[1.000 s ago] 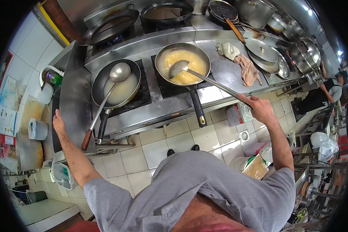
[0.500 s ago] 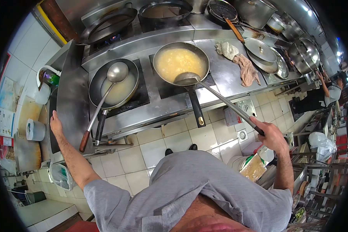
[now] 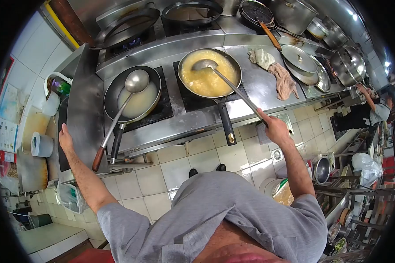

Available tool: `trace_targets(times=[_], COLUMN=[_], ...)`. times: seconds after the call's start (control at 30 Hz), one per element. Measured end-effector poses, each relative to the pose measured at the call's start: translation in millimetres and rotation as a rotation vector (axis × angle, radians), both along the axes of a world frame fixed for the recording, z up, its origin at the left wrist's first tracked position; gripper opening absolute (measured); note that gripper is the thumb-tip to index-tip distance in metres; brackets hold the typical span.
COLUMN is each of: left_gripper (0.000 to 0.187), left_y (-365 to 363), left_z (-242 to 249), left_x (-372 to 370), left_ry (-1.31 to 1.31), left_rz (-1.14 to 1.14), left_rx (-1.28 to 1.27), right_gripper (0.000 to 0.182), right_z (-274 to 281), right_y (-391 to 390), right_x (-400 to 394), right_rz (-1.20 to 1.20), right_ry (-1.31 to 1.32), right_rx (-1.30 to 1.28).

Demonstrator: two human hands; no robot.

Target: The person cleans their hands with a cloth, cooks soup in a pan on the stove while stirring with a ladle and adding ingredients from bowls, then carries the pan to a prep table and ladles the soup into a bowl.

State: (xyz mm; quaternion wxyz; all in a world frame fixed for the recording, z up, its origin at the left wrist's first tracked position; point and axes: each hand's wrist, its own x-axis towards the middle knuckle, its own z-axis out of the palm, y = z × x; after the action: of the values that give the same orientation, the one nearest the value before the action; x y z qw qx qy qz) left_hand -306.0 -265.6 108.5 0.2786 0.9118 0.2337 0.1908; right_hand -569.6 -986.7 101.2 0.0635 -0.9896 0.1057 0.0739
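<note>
My right hand (image 3: 277,130) is closed round the dark handle end of a long metal ladle (image 3: 237,90). The ladle's bowl sits in the far part of a frying pan (image 3: 225,120) holding a bubbling yellow, lumpy liquid (image 3: 213,82). With its fingers stretched out, my left hand (image 3: 66,139) rests against the edge of the steel side counter (image 3: 83,118) and holds nothing. Between my hands, a second pan (image 3: 111,87) contains a pale, cloudy liquid. A wooden-handled ladle (image 3: 137,80) lies across that pan, its handle sticking out over the stove's front edge.
Crumpled cloths (image 3: 281,82) and pan lids (image 3: 298,58) lie right of the pans. Large woks (image 3: 192,12) and a stockpot (image 3: 292,15) stand at the back. A white bucket (image 3: 42,144) is at far left. Another person (image 3: 378,110) stands at far right.
My right hand has moved forward and left, carrying the ladle's bowl from the near side of the yellow liquid to the far side. My left hand stays at the counter edge.
</note>
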Motion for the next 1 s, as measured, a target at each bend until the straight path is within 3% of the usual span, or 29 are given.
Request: trace_targets(times=[0.13, 0.2, 0.23, 0.3, 0.4, 0.43, 0.5, 0.57, 0.6, 0.63, 0.7, 0.73, 0.8, 0.87, 0.93, 1.0], left_gripper=[0.068, 0.059, 0.059, 0.050, 0.033, 0.023, 0.013, 0.008, 0.008, 0.009, 0.015, 0.019, 0.028, 0.035, 0.042, 0.058], left_y=[-10.3, -10.3, -10.0, -45.3, -132.4, -151.7, -187.2, -247.3, -273.4, -296.7, -339.8, -353.6, -380.6, -400.3, -416.4, -431.3], left_z=[2.3, -2.6, -3.8, 9.2, 44.8, 44.5, 29.7, 6.3, -15.5, -40.4, -92.5, -133.9, -197.7, -240.9, -261.4, -271.9], left_x=[-8.8, -16.7, -24.8, -59.6, -126.1, -145.6, -172.8, -195.2, -202.9, -207.2, -209.2, -211.4, -218.3, -214.8, -212.6, -203.4], left_ry=[-0.027, -0.305, -0.307, -0.730, -1.001, -1.024, -1.055, -0.815, -0.550, -0.277, 0.260, 0.298, 0.386, 0.515, 0.647, 0.736], left_rz=[0.028, -0.030, -0.030, -0.011, -0.013, -0.065, -0.447, -0.603, -0.612, -0.688, -0.819, -0.950, -0.989, -0.929, -0.859, -0.423], left_rx=[0.028, 0.013, 0.015, -0.069, -0.148, -0.292, -0.353, -0.605, -0.688, -0.944, -0.849, -0.833, -0.765, -0.845, -0.924, -1.424], right_gripper=[0.081, 0.081, 0.082, 0.081, 0.080, 0.078, 0.077, 0.072, 0.072, 0.071, 0.069, 0.069, 0.068, 0.066, 0.068, 0.065], right_z=[-12.2, -1.5, 6.3, 18.7, 36.6, 45.2, 73.9, 91.0, 90.0, 86.5, 59.3, 42.8, 8.4, -56.1, -24.0, -4.9], right_y=[-3.7, -0.8, 1.1, 0.7, -7.4, -11.6, -18.5, -29.2, -31.1, -33.2, -38.8, -38.0, -30.2, -28.8, 29.7, 58.6], right_x=[8.3, 0.3, -5.2, -23.3, -50.9, -55.5, -60.8, -64.3, -62.7, -59.2, -53.3, -46.8, -30.8, -22.3, -17.2, -17.0], right_rz=[0.026, -0.001, -0.030, -0.037, -0.023, -0.001, 0.007, -0.021, -0.023, -0.070, -0.065, -0.062, -0.170, 0.096, -0.380, -0.508], right_ry=[-0.065, -0.015, 0.031, 0.043, 0.062, 0.045, 0.054, 0.040, 0.041, 0.030, -0.122, -0.123, -0.128, -0.433, -0.102, -0.010], right_rx=[0.079, 0.119, 0.157, 0.154, 0.167, 0.183, 0.164, 0.163, 0.161, 0.239, 0.368, 0.367, 0.487, 0.447, 1.018, 1.591])
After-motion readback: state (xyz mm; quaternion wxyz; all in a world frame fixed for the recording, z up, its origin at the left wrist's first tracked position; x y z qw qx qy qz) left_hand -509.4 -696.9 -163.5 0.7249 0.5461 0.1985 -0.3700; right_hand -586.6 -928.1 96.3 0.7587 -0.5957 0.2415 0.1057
